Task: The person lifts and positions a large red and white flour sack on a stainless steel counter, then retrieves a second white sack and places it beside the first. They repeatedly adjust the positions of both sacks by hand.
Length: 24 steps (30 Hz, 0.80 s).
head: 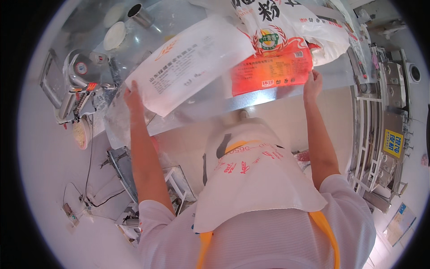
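Note:
My left hand grips the near left corner of a flat white printed sack, thumb on top. This sack slants across the metal worktable, and its far end meets a second sack. The second one is a white and red flour sack with bold printing, lying to the right. My right hand pinches that sack's near right corner at the table's front edge. Behind my right hand lies a crumpled white sack. Clear plastic sheeting hangs at the table's left end, below my left hand.
At the left stands a metal dough-rolling machine, with a pink-rimmed bowl below it. A steel cup and a pale round dish sit at the back left. Metal racking lines the right side. Cables hang at the lower left.

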Available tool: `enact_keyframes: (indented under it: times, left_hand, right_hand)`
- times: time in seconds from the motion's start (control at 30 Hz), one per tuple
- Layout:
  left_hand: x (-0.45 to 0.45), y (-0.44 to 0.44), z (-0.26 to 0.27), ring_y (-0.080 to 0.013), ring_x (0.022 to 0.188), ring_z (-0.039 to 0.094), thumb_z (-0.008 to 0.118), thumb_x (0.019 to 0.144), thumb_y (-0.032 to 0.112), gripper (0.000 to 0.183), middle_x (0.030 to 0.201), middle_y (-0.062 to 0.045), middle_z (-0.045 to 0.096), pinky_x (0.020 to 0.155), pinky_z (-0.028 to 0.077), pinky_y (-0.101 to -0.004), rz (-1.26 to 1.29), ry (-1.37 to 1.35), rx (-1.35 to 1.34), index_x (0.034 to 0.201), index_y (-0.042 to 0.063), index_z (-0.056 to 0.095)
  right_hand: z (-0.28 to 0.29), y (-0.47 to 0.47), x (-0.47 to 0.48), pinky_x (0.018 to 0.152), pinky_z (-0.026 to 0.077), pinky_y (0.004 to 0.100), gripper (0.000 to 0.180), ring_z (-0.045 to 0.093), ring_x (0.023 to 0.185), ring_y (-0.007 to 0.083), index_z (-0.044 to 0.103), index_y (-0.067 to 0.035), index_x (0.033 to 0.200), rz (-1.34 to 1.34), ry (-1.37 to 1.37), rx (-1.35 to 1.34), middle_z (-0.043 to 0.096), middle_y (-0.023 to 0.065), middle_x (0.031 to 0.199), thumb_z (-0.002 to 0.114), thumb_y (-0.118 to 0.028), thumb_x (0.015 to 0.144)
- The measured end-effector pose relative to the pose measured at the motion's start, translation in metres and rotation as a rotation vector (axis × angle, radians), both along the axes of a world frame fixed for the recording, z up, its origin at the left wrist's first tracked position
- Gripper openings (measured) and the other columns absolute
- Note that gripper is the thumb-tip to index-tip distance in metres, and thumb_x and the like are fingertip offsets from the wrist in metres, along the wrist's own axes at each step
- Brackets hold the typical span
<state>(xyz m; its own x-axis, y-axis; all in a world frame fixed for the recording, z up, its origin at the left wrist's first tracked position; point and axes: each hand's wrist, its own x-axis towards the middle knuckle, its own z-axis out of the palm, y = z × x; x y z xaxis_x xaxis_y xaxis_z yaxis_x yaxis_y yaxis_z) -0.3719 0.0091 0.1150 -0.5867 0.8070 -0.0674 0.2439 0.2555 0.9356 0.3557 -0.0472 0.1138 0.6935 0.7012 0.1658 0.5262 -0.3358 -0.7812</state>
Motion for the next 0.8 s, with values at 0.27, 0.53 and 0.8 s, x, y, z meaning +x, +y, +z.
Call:
enact_keyframes:
  times: [0.27, 0.53, 0.8]
  left_hand:
    - [-0.042, 0.022, -0.013, -0.0143, 0.096, 0.068, 0.070, 0.107, 0.032, 0.039, 0.111, -0.009, 0.075, 0.088, 0.055, -0.0328, 0.009, -0.011, 0.099, 0.123, -0.003, 0.072]
    - [-0.020, 0.018, -0.004, -0.0238, 0.108, 0.066, 0.073, 0.103, 0.024, 0.042, 0.117, -0.014, 0.071, 0.096, 0.052, -0.0390, -0.127, 0.198, 0.003, 0.132, -0.004, 0.063]
    - [0.185, -0.077, -0.001, -0.0401, 0.145, 0.047, 0.068, 0.095, 0.009, 0.058, 0.150, -0.020, 0.055, 0.120, 0.035, -0.0541, -0.324, 0.919, 0.192, 0.149, 0.000, 0.052]
  right_hand:
    - [-0.052, -0.060, 0.029, 0.093, 0.055, 0.0371, 0.023, 0.071, 0.102, 0.0225, 0.069, 0.001, 0.122, -0.132, 0.013, -0.101, 0.075, 0.0124, 0.112, 0.062, -0.012, 0.104]
    - [-0.060, -0.074, 0.018, 0.084, 0.055, 0.0399, 0.026, 0.067, 0.088, 0.0232, 0.071, -0.002, 0.116, -0.065, -0.094, -0.227, 0.069, 0.0076, 0.094, 0.076, -0.010, 0.092]
    - [-0.098, -0.104, 0.039, 0.079, 0.056, 0.0362, 0.029, 0.067, 0.084, 0.0192, 0.071, -0.001, 0.115, -0.088, 0.061, -0.158, 0.070, 0.0069, 0.093, 0.081, -0.012, 0.090]
